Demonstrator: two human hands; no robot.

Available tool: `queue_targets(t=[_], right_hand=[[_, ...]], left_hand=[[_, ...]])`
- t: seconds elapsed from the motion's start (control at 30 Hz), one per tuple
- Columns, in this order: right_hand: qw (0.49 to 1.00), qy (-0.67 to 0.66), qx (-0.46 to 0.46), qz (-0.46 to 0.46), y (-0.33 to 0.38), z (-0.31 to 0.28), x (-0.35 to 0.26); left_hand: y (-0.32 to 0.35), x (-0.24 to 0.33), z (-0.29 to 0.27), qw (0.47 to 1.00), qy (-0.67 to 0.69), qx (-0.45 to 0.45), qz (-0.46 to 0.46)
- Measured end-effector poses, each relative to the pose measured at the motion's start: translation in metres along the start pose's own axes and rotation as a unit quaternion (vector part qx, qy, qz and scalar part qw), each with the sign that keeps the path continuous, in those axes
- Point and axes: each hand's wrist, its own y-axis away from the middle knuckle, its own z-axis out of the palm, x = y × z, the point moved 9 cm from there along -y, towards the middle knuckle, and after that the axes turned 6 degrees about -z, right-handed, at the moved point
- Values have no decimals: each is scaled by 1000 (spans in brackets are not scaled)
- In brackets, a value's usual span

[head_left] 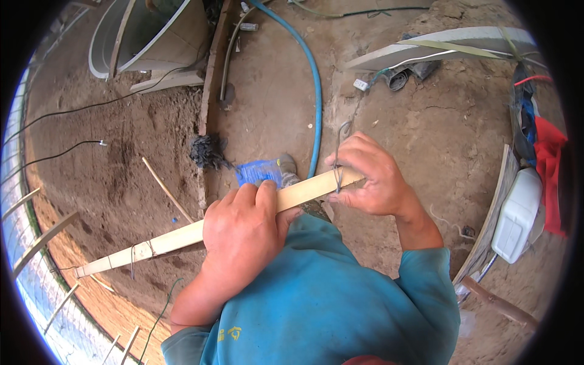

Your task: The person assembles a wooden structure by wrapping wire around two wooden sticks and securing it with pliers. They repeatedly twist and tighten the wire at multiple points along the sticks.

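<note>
Head view, looking down over a blue shirt (328,304) at bare earth. The left hand (243,228) is closed over a pale strip (182,236) of split bamboo or wood, fingers wrapped across the top and thumb underneath, apparently steadying it at mid-length so the free end cannot swing. The strip runs diagonally from lower left, where it ends over the soil, up to the right hand (371,176), and is carried clear of the ground in front of the body. The right hand is curled shut around the strip's near end, where its fingertips pinch a thin wire (338,155); the wire loops upward from the strip and seems wound about it there, the pinch likely keeping the turn from slipping. A second wire tie (132,258) hangs near the strip's far end. Beneath the strip lie a blue plastic scrap (258,172) and a dark tuft (207,152). A blue hose (313,85) curves down the ground toward the hands. At right stand a white jug (517,216) and red cloth (550,164); a curved sheet-like panel (152,36) sits upper left, and a netted fence (36,286) rims the left edge.
</note>
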Motion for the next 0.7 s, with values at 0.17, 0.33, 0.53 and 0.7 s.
queue_targets(t=[0.17, 0.33, 0.53, 0.7], right_hand=[[1000, -4, 10, 7, -2, 2, -7], [999, 9, 39, -7, -3, 6, -11], [998, 37, 55, 6, 5, 5, -13], [995, 49, 42, 72, 11, 5, -18]], left_hand=[[-11, 12, -2, 997, 37, -39, 49], [-42, 22, 15, 976, 55, -187, 97], [-48, 27, 16, 959, 183, -174, 130], [-43, 22, 23, 936, 237, -255, 45]])
